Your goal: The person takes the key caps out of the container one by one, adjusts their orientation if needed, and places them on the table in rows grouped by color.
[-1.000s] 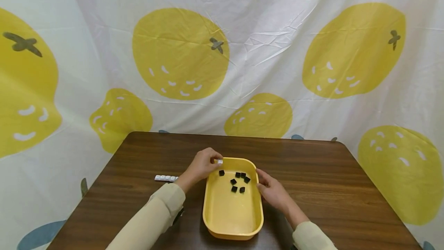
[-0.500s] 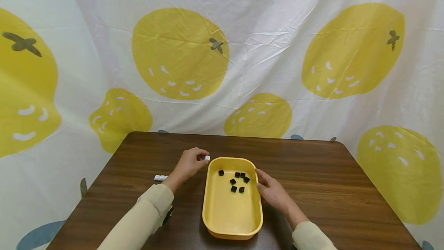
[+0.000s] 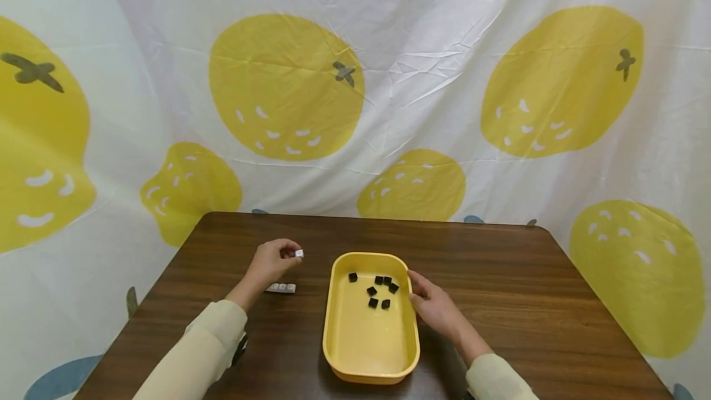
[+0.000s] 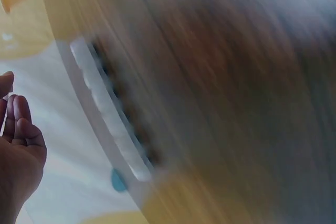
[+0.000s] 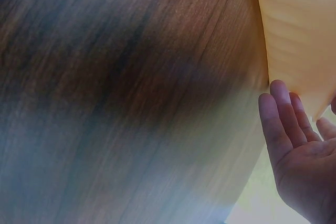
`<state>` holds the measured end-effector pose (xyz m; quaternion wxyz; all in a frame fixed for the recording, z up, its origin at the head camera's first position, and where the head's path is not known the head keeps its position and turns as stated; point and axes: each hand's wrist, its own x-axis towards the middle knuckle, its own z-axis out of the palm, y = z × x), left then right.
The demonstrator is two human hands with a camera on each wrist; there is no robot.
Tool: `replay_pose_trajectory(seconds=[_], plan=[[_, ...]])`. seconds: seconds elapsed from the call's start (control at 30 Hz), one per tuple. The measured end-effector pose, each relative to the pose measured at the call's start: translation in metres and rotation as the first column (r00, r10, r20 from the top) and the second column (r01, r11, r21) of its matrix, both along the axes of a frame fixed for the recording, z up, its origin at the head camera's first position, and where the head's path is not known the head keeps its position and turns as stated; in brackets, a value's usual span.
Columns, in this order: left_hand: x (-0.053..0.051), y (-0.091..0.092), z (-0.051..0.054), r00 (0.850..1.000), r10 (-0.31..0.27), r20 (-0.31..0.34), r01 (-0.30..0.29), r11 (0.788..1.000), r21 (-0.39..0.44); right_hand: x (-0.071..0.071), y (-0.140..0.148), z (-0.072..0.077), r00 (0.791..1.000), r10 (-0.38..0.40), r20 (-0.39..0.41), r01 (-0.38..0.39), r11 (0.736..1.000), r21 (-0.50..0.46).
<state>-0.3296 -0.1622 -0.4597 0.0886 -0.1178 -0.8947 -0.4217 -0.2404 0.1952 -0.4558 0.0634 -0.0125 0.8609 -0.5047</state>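
Note:
In the head view my left hand (image 3: 270, 262) pinches a small white block (image 3: 299, 254), which looks like a keycap, between thumb and fingertips. It is above the table, left of a yellow tray (image 3: 330, 326). Just below lies a row of white blocks (image 3: 284, 288), partly hidden by the hand; in the left wrist view the row (image 4: 113, 111) runs in a straight line. My right hand (image 3: 436, 307) rests against the tray's right side near the rim. The right wrist view shows its fingers (image 5: 270, 116) fairly straight beside the outer wall. Several black blocks (image 3: 372, 291) lie inside the tray.
The brown wooden table (image 3: 516, 295) extends on both sides of the tray and behind it. A white cloth (image 3: 411, 104) printed with lemons hangs beyond the far edge. The tray stands near the table's middle, its wall raised all around.
My left hand has moved left with the white block, from the tray's far-left corner to above the row, uncovering the row's right end. The right hand has stayed at the tray.

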Motion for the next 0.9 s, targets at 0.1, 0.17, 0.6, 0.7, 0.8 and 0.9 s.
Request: replay_pose_trajectory(seconds=[0.1,0.17,0.6,0.7,0.8,0.9], plan=[[0.001,-0.021,-0.002,1.000,0.025,0.002,-0.025,0.999,-0.025,0.000,0.000,0.001,1.000,0.001,0.000,-0.001,1.000,0.008],[0.003,-0.035,-0.001,0.999,0.048,0.007,-0.048,0.998,-0.045,0.000,0.000,0.001,1.000,0.001,0.000,-0.001,1.000,0.012],[0.015,-0.113,-0.007,0.986,0.080,0.147,-0.051,0.980,-0.190,0.000,-0.001,-0.002,1.000,-0.002,-0.001,0.002,1.000,-0.009],[0.019,-0.121,-0.013,0.981,0.059,0.187,-0.021,0.979,-0.201,0.000,0.000,-0.001,1.000,-0.002,-0.001,0.002,1.000,-0.013],[0.020,-0.125,-0.019,0.974,0.041,0.222,0.004,0.980,-0.201,0.000,0.000,-0.001,1.000,-0.002,-0.002,0.002,1.000,-0.007],[0.021,-0.124,-0.023,0.972,0.027,0.234,0.020,0.980,-0.196,0.000,0.000,-0.001,1.000,0.000,-0.003,0.000,1.000,0.001]])
